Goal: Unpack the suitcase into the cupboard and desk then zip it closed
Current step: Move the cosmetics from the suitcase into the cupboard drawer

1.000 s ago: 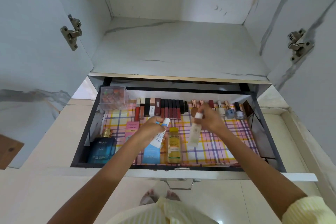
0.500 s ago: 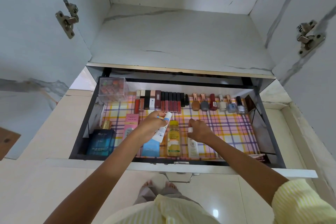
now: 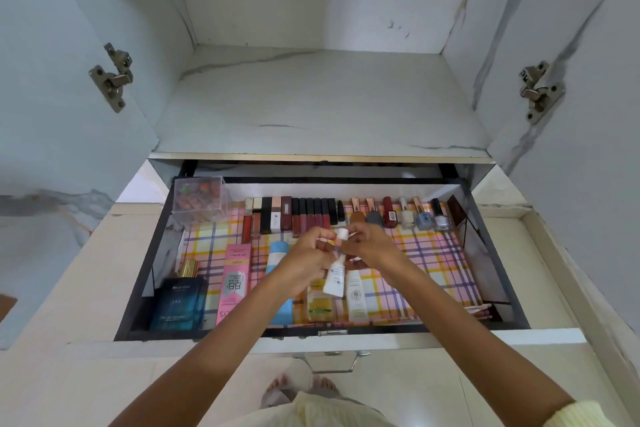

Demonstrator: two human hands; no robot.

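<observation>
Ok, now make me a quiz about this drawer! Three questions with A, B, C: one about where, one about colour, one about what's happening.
1. Where in the drawer is the perfume?
A. front left
B. back right
C. middle back

2. What colour is the BB box?
A. green
B. pink
C. black

3. What is up with the tube?
A. lying down
B. standing alone
C. held in both hands

Answers:
1 A, it sits in the front left corner.
2 B, its whole top side is pink.
3 C, the left hand and right hand hold it above the drawer.
</observation>
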